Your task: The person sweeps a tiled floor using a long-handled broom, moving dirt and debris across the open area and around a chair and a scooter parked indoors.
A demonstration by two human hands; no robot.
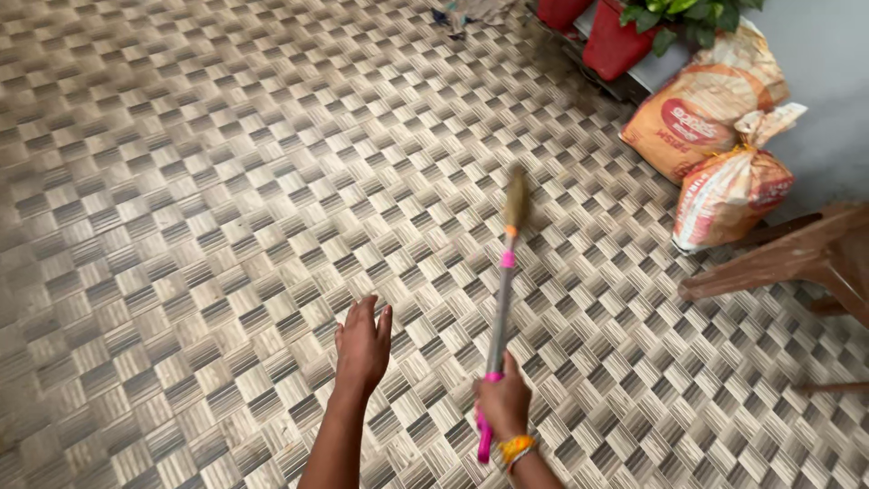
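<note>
My right hand (pixel 503 398) grips the pink lower end of a broom (pixel 501 308) with a silver and pink handle. Its straw head points away from me and is blurred just above the patterned tile floor (pixel 199 226). A yellow and orange band sits on that wrist. To the left of the handle, my left hand (pixel 362 346) is held out flat over the floor, fingers together and pointing forward, holding nothing and apart from the broom.
Two tied, filled sacks (pixel 724 136) lean by the grey wall at the upper right. Red plant pots (pixel 614 41) with green leaves stand behind them. Brown furniture legs (pixel 787 258) reach in from the right edge.
</note>
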